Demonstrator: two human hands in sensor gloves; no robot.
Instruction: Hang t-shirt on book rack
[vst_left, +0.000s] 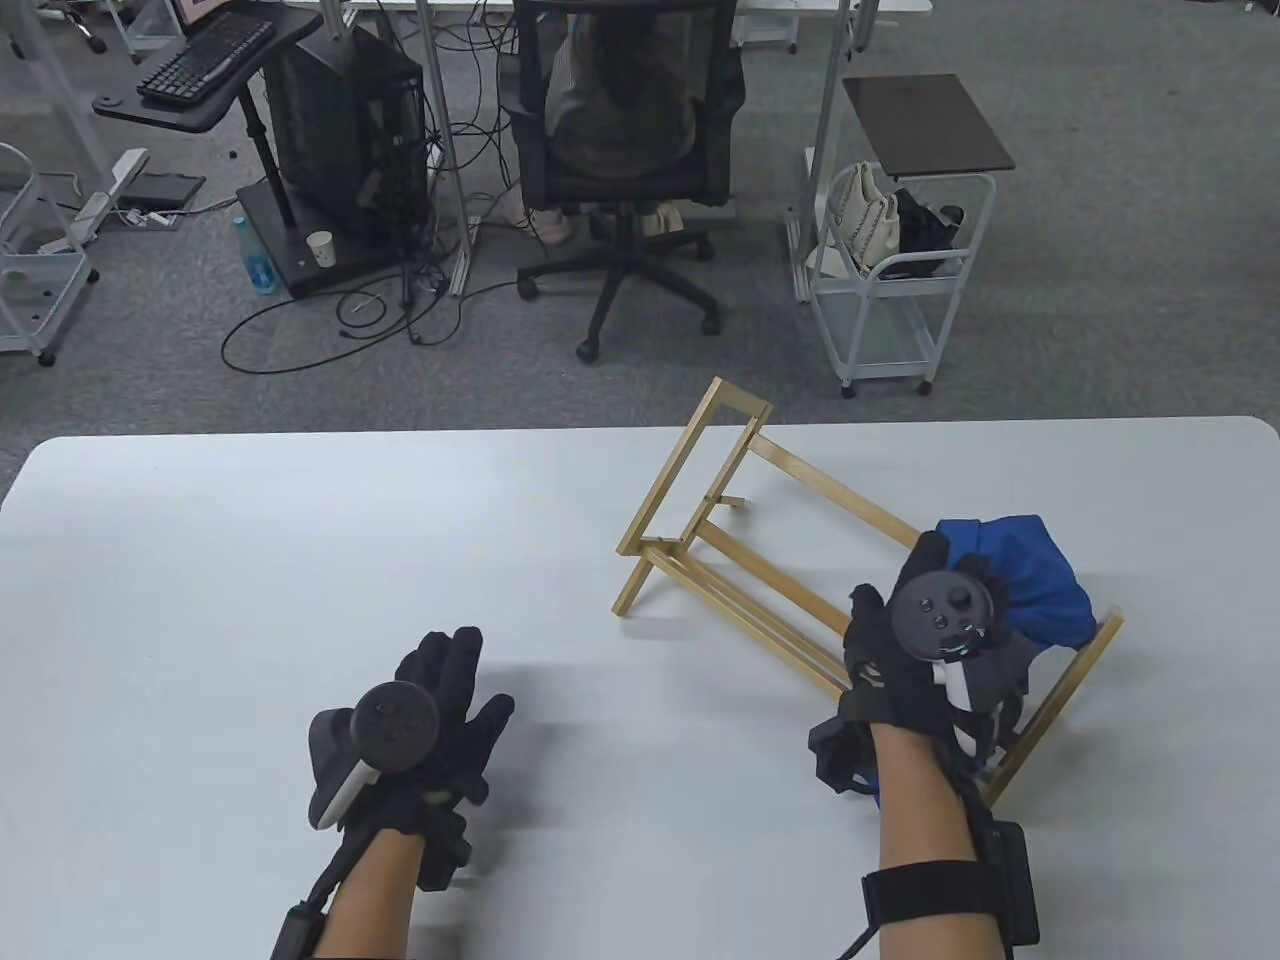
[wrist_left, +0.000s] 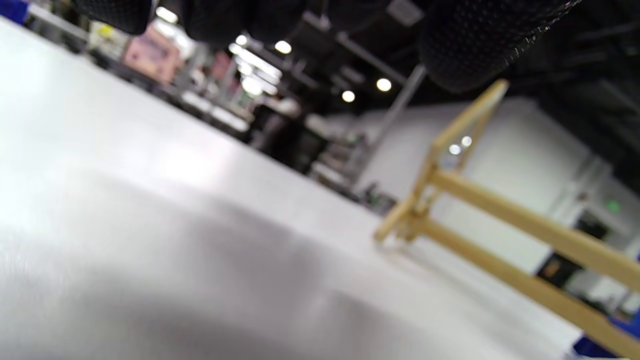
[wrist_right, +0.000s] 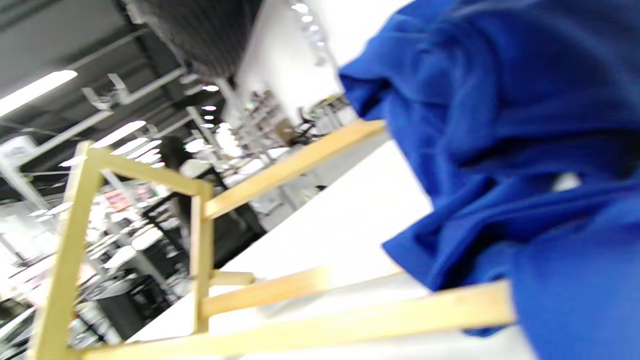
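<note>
A yellow wooden book rack (vst_left: 664, 480) stands tilted on the white table (vst_left: 300, 560), right of the middle. A blue t-shirt (vst_left: 1040, 590) lies bunched over the rack's right end. My right hand (vst_left: 900, 590) is over that end, against the cloth; its tracker hides whether it grips. In the right wrist view the t-shirt (wrist_right: 525, 150) drapes over the rack's rails (wrist_right: 300, 164), and one gloved finger (wrist_right: 200, 30) shows at the top. My left hand (vst_left: 465, 680) is open and empty, low over the table's near left, with its fingers (wrist_left: 465, 50) well away from the rack (wrist_left: 525, 220).
Beyond the table's far edge are an office chair with a seated person (vst_left: 620, 130), a white wire cart with bags (vst_left: 890, 290), a computer stand with a keyboard (vst_left: 205, 60) and cables on the floor.
</note>
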